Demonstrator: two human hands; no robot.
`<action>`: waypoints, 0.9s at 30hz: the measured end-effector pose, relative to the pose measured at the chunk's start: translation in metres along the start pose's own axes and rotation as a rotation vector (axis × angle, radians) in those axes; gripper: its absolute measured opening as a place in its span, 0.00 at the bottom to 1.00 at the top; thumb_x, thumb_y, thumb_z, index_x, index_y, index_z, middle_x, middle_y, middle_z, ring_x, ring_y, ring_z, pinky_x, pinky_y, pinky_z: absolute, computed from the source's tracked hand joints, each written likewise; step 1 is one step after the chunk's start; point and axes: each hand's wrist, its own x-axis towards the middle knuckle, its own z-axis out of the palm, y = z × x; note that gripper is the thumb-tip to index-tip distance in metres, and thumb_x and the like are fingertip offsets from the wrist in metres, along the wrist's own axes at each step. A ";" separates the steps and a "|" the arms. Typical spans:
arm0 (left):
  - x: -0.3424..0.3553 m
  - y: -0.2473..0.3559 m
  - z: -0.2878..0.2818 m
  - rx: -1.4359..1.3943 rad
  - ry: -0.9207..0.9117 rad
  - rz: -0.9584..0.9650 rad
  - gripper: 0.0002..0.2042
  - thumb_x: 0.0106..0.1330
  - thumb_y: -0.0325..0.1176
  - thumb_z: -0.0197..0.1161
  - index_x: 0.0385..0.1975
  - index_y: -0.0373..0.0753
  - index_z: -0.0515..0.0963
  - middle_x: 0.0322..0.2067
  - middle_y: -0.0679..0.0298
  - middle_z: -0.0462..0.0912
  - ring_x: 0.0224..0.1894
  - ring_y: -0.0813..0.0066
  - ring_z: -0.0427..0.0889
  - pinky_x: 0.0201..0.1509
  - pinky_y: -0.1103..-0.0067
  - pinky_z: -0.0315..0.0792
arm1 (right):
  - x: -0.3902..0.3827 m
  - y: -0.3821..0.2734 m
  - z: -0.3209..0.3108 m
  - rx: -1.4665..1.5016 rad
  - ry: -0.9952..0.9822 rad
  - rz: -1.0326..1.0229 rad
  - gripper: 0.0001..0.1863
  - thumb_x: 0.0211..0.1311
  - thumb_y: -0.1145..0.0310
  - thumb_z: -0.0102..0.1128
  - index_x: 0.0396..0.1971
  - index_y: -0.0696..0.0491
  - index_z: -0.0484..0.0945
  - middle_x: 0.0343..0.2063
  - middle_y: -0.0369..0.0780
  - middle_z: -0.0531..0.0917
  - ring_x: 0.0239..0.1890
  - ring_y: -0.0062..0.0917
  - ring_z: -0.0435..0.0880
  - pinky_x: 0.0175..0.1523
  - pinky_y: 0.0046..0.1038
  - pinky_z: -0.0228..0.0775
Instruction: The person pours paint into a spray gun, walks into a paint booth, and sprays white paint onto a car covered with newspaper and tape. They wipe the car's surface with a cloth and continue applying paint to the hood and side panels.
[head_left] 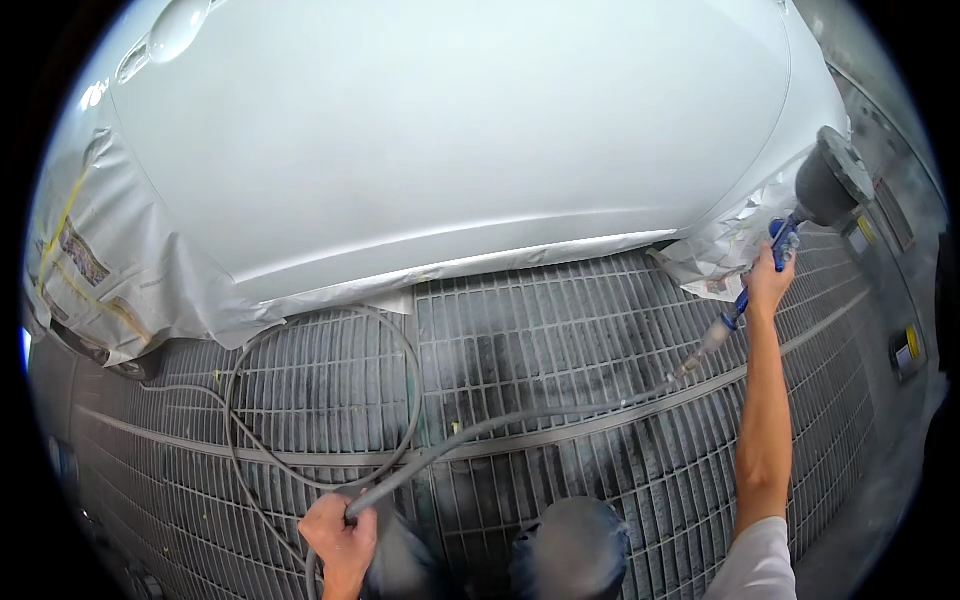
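Observation:
My right hand (772, 278) is wrapped round the blue handle of a spray gun (783, 243), arm stretched out to the right. A grey cup (828, 190) tops the gun, tilted outward. From the gun's lower end a grey air hose (520, 416) runs left across to my left hand (340, 535), which is closed round it low in the view. Ahead stands a white car door panel (460, 120), its surface pale and smooth. The gun is beside the panel's right end; whether any spray leaves it cannot be made out.
Masking paper (130, 260) covers the car at the left, and more masking film (735, 235) hangs at the right. A loop of the hose lies on the metal floor grating (500, 350). A door handle (165, 40) shows at upper left. My knee (575, 550) is below.

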 end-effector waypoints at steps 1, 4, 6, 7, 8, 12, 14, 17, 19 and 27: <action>-0.001 -0.003 -0.002 0.003 0.010 -0.023 0.12 0.47 0.25 0.69 0.13 0.35 0.69 0.11 0.57 0.66 0.12 0.60 0.65 0.17 0.71 0.56 | -0.009 0.001 0.003 0.029 -0.062 0.048 0.07 0.62 0.67 0.59 0.33 0.55 0.74 0.18 0.34 0.73 0.14 0.17 0.68 0.16 0.21 0.60; -0.006 -0.017 -0.012 0.015 0.045 -0.085 0.14 0.49 0.25 0.69 0.13 0.35 0.68 0.11 0.57 0.64 0.12 0.60 0.63 0.17 0.71 0.54 | -0.052 0.001 0.008 0.108 -0.338 0.254 0.07 0.62 0.67 0.60 0.31 0.54 0.73 0.18 0.33 0.72 0.14 0.16 0.68 0.15 0.20 0.59; -0.010 -0.031 -0.027 0.059 0.059 -0.132 0.15 0.50 0.26 0.69 0.12 0.34 0.67 0.10 0.57 0.63 0.11 0.61 0.61 0.17 0.71 0.53 | -0.109 -0.035 0.021 0.172 -0.478 0.295 0.09 0.61 0.67 0.62 0.27 0.53 0.73 0.18 0.33 0.73 0.14 0.16 0.68 0.15 0.19 0.58; -0.012 -0.038 -0.034 0.077 0.061 -0.164 0.17 0.51 0.27 0.70 0.12 0.35 0.65 0.10 0.57 0.61 0.11 0.63 0.58 0.17 0.71 0.51 | -0.135 -0.051 0.030 0.232 -0.549 0.300 0.10 0.62 0.67 0.60 0.25 0.54 0.72 0.17 0.34 0.71 0.13 0.16 0.67 0.15 0.19 0.57; -0.014 -0.046 -0.041 0.082 0.080 -0.179 0.17 0.51 0.26 0.70 0.12 0.34 0.65 0.10 0.58 0.60 0.12 0.64 0.58 0.17 0.72 0.50 | -0.161 -0.066 0.037 0.292 -0.619 0.306 0.11 0.63 0.67 0.59 0.23 0.54 0.71 0.16 0.34 0.70 0.12 0.17 0.67 0.14 0.19 0.56; -0.024 -0.080 -0.076 0.082 0.179 -0.299 0.17 0.54 0.25 0.69 0.12 0.34 0.65 0.10 0.60 0.59 0.13 0.74 0.54 0.18 0.74 0.48 | -0.259 -0.119 0.071 0.365 -0.865 0.314 0.10 0.62 0.66 0.60 0.28 0.57 0.74 0.17 0.35 0.71 0.13 0.17 0.67 0.15 0.19 0.58; -0.033 -0.099 -0.098 0.096 0.244 -0.332 0.17 0.54 0.24 0.69 0.12 0.33 0.66 0.10 0.61 0.59 0.14 0.76 0.54 0.18 0.75 0.48 | -0.303 -0.148 0.091 0.418 -0.990 0.347 0.11 0.62 0.66 0.61 0.30 0.58 0.75 0.17 0.36 0.72 0.13 0.16 0.68 0.16 0.19 0.58; -0.047 -0.120 -0.127 0.148 0.300 -0.368 0.18 0.53 0.24 0.70 0.11 0.34 0.65 0.09 0.62 0.59 0.14 0.77 0.54 0.17 0.76 0.48 | -0.360 -0.179 0.121 0.445 -1.181 0.375 0.12 0.61 0.63 0.64 0.32 0.57 0.76 0.19 0.34 0.75 0.15 0.15 0.70 0.18 0.18 0.61; -0.055 -0.125 -0.142 0.197 0.307 -0.388 0.18 0.53 0.25 0.70 0.11 0.34 0.65 0.09 0.62 0.60 0.13 0.78 0.55 0.17 0.76 0.48 | -0.398 -0.192 0.145 0.495 -1.335 0.352 0.18 0.61 0.62 0.64 0.45 0.56 0.74 0.21 0.32 0.75 0.17 0.13 0.70 0.20 0.18 0.63; -0.060 -0.121 -0.144 0.169 0.312 -0.387 0.18 0.50 0.25 0.71 0.11 0.35 0.65 0.09 0.62 0.61 0.11 0.77 0.56 0.16 0.77 0.48 | -0.440 -0.198 0.184 0.426 -1.510 0.329 0.20 0.62 0.63 0.64 0.49 0.58 0.75 0.19 0.30 0.73 0.16 0.12 0.69 0.21 0.18 0.63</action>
